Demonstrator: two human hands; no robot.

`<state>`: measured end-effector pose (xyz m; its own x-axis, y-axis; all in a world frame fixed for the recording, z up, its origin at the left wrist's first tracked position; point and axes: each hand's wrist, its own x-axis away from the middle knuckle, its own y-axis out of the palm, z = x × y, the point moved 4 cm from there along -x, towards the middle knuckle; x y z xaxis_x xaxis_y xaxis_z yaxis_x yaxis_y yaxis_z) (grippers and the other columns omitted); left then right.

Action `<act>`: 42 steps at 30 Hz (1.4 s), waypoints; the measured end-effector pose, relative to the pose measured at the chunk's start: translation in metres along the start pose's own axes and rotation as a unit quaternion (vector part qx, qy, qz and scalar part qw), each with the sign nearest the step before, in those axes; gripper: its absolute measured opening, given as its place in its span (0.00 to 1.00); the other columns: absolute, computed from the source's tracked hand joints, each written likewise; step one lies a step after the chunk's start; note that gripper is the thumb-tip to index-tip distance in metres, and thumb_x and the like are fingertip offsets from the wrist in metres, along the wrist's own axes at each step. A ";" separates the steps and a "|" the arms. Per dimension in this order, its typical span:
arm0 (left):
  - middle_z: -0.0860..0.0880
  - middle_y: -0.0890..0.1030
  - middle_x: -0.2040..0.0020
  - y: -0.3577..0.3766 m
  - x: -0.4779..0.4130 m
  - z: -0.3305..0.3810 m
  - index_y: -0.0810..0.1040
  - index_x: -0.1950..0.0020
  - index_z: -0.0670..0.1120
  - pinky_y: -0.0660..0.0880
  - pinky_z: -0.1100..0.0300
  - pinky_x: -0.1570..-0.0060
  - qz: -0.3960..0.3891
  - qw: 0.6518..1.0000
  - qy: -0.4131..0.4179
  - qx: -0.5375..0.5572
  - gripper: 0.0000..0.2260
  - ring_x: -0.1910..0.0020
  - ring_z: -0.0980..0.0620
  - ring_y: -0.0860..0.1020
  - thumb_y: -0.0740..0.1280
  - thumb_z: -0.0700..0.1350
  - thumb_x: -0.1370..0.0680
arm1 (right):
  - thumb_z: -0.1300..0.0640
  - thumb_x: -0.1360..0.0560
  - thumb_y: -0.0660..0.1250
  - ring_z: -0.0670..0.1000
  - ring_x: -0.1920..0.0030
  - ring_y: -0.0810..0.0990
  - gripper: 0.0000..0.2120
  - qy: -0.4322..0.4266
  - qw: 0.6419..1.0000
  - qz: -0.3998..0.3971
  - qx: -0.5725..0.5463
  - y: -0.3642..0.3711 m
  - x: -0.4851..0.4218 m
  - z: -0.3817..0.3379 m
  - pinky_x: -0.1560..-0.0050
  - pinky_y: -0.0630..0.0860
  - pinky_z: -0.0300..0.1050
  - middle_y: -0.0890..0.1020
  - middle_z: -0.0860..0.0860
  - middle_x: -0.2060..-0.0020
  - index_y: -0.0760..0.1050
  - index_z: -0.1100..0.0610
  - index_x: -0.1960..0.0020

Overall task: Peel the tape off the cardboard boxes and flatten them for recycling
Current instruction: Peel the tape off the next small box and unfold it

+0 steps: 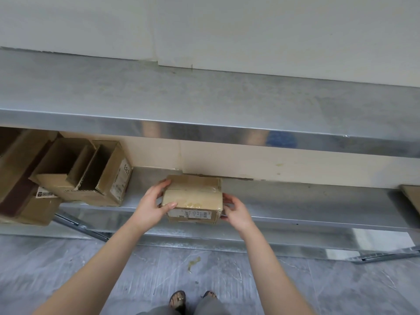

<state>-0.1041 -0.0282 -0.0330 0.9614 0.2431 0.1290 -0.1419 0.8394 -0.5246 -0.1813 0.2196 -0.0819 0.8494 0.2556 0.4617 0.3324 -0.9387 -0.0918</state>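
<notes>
Cardboard box (193,201), taped shut, sits on the lower metal shelf (306,201); left hand (151,204) and right hand (236,212) both grasp its sides.

The box label (193,214) is unreadably small — the rightmost cardboard (413,196) is cropped.
</notes>
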 end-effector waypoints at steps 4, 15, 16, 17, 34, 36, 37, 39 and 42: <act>0.49 0.67 0.27 0.001 0.000 0.001 0.66 0.26 0.50 0.63 0.64 0.37 0.003 1.000 0.006 -0.004 0.30 0.34 0.56 0.67 0.73 0.45 0.26 | 0.64 0.21 0.64 0.48 0.57 0.81 0.06 0.002 0.997 0.069 -0.013 -0.004 -0.006 0.008 0.59 0.82 0.40 0.81 0.52 0.55 0.77 0.55 0.51; 0.51 0.64 0.25 0.005 0.000 0.000 0.65 0.26 0.52 0.64 0.64 0.37 0.018 1.000 0.007 -0.012 0.30 0.31 0.55 0.67 0.72 0.47 0.25 | 0.65 0.21 0.64 0.48 0.54 0.80 0.06 0.006 0.997 0.075 -0.026 -0.002 0.001 0.009 0.58 0.80 0.37 0.79 0.52 0.53 0.74 0.54 0.51; 0.50 0.64 0.25 0.005 -0.001 0.000 0.65 0.26 0.52 0.64 0.64 0.37 0.018 1.000 0.007 -0.013 0.30 0.31 0.54 0.67 0.72 0.47 0.25 | 0.66 0.22 0.65 0.49 0.52 0.81 0.07 0.004 0.997 0.068 -0.039 -0.002 0.008 0.010 0.55 0.80 0.38 0.79 0.52 0.52 0.74 0.55 0.49; 0.50 0.64 0.25 0.005 -0.001 -0.001 0.64 0.26 0.52 0.64 0.65 0.39 0.017 1.000 0.006 -0.013 0.30 0.31 0.54 0.67 0.72 0.47 0.25 | 0.67 0.23 0.67 0.50 0.49 0.81 0.09 -0.003 0.997 0.066 -0.047 -0.002 0.015 0.012 0.52 0.80 0.39 0.79 0.52 0.51 0.74 0.54 0.48; 0.50 0.66 0.27 0.005 -0.003 -0.004 0.65 0.26 0.52 0.65 0.63 0.38 0.019 1.000 0.013 -0.005 0.31 0.32 0.53 0.68 0.73 0.47 0.26 | 0.56 0.28 0.75 0.36 0.62 0.81 0.08 -0.110 0.959 0.244 0.090 0.006 0.056 -0.004 0.63 0.71 0.26 0.83 0.42 0.68 0.78 0.52 0.63; 0.50 0.66 0.27 0.006 -0.004 -0.005 0.65 0.26 0.52 0.65 0.62 0.37 0.018 1.000 0.016 -0.009 0.31 0.31 0.52 0.68 0.73 0.48 0.26 | 0.54 0.28 0.75 0.38 0.64 0.81 0.09 -0.099 0.953 0.263 0.112 0.007 0.056 -0.007 0.65 0.71 0.27 0.82 0.43 0.69 0.77 0.51 0.63; 0.50 0.66 0.27 0.006 -0.005 -0.005 0.65 0.26 0.52 0.65 0.62 0.36 0.018 1.000 0.017 -0.011 0.31 0.31 0.52 0.68 0.73 0.49 0.26 | 0.53 0.28 0.75 0.39 0.66 0.81 0.09 -0.090 0.950 0.272 0.124 0.008 0.057 -0.008 0.66 0.70 0.27 0.82 0.43 0.69 0.77 0.50 0.64; 0.50 0.66 0.27 0.005 -0.005 -0.005 0.65 0.26 0.52 0.66 0.61 0.36 0.018 1.000 0.014 -0.009 0.31 0.32 0.52 0.68 0.73 0.49 0.26 | 0.51 0.27 0.74 0.40 0.67 0.80 0.10 -0.081 0.942 0.285 0.156 0.009 0.057 -0.011 0.68 0.69 0.30 0.81 0.43 0.70 0.76 0.49 0.64; 0.51 0.65 0.27 0.005 -0.005 -0.003 0.65 0.26 0.53 0.66 0.60 0.35 0.012 1.000 0.016 -0.010 0.30 0.30 0.52 0.66 0.73 0.48 0.26 | 0.51 0.26 0.74 0.46 0.65 0.80 0.11 -0.091 0.937 0.272 0.197 0.008 0.057 -0.013 0.64 0.69 0.39 0.80 0.43 0.70 0.76 0.52 0.64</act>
<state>-0.1089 -0.0270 -0.0387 0.9647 0.2472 0.0904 -0.1603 0.8240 -0.5434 -0.1358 0.2234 -0.0453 0.9811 -0.1678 0.0965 -0.0759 -0.7918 -0.6060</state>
